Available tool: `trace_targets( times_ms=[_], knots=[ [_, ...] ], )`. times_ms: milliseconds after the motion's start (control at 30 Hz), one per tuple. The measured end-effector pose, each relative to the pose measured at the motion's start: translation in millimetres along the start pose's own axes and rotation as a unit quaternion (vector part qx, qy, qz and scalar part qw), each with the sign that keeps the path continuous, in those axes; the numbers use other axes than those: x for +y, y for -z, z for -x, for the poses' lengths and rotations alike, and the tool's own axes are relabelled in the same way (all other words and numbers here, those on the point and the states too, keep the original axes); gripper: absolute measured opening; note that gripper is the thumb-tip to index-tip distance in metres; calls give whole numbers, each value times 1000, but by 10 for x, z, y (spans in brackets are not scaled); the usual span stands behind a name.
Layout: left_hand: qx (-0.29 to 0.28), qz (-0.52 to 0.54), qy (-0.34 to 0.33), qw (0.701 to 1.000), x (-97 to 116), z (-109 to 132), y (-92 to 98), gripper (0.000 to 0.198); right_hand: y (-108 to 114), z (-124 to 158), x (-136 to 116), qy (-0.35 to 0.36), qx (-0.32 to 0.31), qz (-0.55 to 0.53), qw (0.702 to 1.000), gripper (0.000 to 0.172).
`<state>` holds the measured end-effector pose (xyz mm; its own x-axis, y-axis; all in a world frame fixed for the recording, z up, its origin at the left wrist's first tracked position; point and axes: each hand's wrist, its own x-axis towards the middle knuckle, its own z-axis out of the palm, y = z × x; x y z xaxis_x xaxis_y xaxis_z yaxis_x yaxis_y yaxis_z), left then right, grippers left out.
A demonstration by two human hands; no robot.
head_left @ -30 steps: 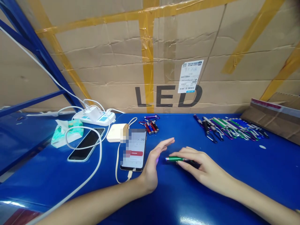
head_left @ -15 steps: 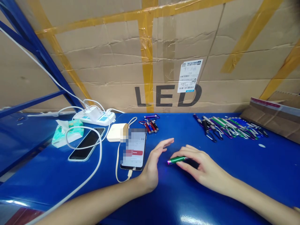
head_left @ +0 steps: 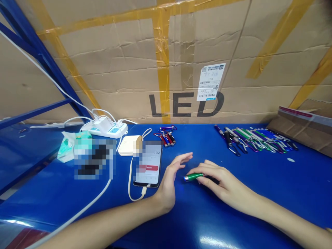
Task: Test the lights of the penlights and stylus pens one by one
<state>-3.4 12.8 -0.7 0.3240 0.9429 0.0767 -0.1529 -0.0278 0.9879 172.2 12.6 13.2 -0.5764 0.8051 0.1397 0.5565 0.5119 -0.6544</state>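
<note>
Between the thumb and fingers of my right hand is a small green flashlight, lying nearly level with its silver end toward the left. A bluish glow shows at that end. My left hand stands on its edge just left of it, fingers stretched out and holding nothing, palm facing the flashlight. A lit smartphone lies left of my left hand, with a cable in its lower end. At the back right lies a row of pen-shaped flashlights in several colours with carabiner clips. A smaller group of red and blue ones lies beyond the phone.
A cream power bank sits by the phone. Farther left are a tissue pack, a blurred-out area and a white power strip with loose cables. A large cardboard box marked LED rises behind the blue table. An open carton stands at right.
The flashlight's silver end has shifted slightly left, and its glow has turned from purple-pink to blue. My left hand has barely moved.
</note>
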Motion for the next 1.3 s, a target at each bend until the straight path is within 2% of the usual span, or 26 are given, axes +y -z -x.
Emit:
trace_targets(
  times_ms=[633, 900, 1167, 1300],
  knots=[
    [-13, -6, -12, 1000, -48, -28, 34, 51, -22, -13, -6, -10, 3, -2, 1000, 30],
    [-4, -8, -7, 1000, -14, -15, 24, 50, -19, -2, 8, -4, 3, 29, 1000, 29],
    [-5, -20, -31, 999, 4, -4, 16, 49, -14, 4, 14, -20, 10, 28, 999, 28],
    [-7, -27, -73, 997, 45, 31, 5, 48, -12, 7, -8, -26, -9, -6, 1000, 29]
  ],
)
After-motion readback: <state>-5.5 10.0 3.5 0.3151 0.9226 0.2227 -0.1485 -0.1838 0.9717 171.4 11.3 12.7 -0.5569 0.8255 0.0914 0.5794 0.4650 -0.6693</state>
